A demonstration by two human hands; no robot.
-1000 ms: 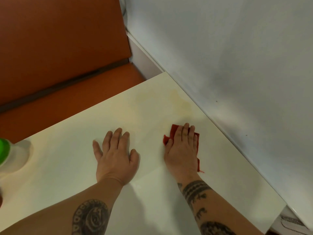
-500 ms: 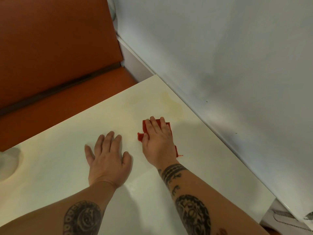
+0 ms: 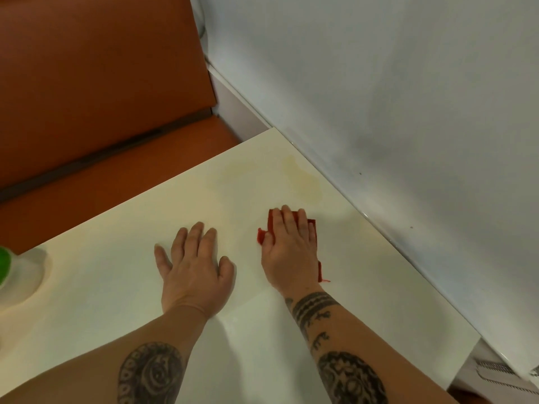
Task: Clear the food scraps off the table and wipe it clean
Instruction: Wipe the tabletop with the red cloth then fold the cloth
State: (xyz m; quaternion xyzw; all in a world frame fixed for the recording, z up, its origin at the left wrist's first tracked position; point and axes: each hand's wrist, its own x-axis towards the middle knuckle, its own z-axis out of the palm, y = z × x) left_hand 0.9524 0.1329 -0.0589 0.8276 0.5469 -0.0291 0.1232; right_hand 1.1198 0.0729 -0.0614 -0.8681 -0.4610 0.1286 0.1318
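A cream-white table point(image 3: 116, 287) fills the lower view. My right hand point(image 3: 291, 252) lies flat with straight fingers on a small red cloth point(image 3: 272, 221), pressing it onto the tabletop near the wall. Only the cloth's edges show around the hand. A yellowish stain point(image 3: 306, 176) marks the table just beyond the cloth, near the far right corner. My left hand point(image 3: 195, 269) rests palm down on the table, fingers spread, a hand's width left of the cloth. No food scraps are visible.
A grey-white wall point(image 3: 393, 112) runs along the table's right edge. An orange bench seat point(image 3: 102, 182) and backrest stand beyond the far edge. A container with a green top point(image 3: 5, 263) sits at the left border.
My right hand slid the red cloth left toward the left hand, then back to the right toward the wall. The left hand stayed flat in place.
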